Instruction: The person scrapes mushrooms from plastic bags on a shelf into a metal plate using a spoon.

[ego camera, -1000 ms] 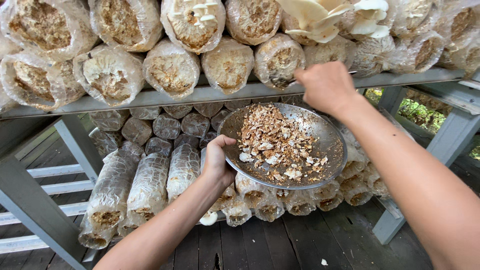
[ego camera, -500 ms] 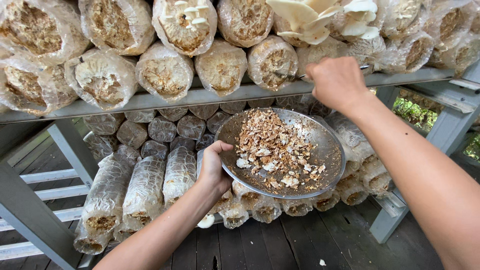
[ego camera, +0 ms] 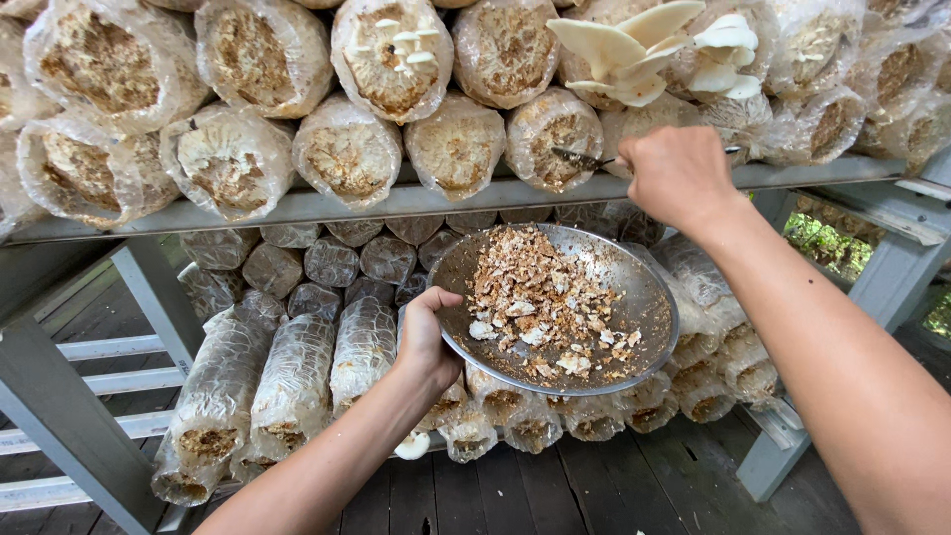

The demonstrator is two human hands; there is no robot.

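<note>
- The dark plank floor [ego camera: 594, 485] lay nearest, under both forearms.
- The left hand [ego camera: 428, 337] was curled around the near-left rim of a round metal bowl [ego camera: 649, 297], thumb over the edge, holding it tilted just below the shelf.
- A heap of brown and pale crumbs [ego camera: 540, 297] covered the bowl's left and middle, leaving its right side bare.
- Behind and under the bowl, plastic-wrapped bags [ego camera: 292, 372] lay stacked on a lower level, partly hidden by it.
- The right hand [ego camera: 679, 173] was closed around a thin metal tool [ego camera: 584, 159], whose tip touched the open face of one bag [ego camera: 555, 134] on the upper row.
- That bag rested on a grey metal shelf [ego camera: 327, 206], directly above the bowl.
- More open-ended bags [ego camera: 228, 159] crowded the shelf in two rows, touching each other.
- White mushrooms [ego camera: 634, 50] jutted from a top-row bag, just above the right hand.
- A grey frame leg [ego camera: 59, 416] stood at far left.
</note>
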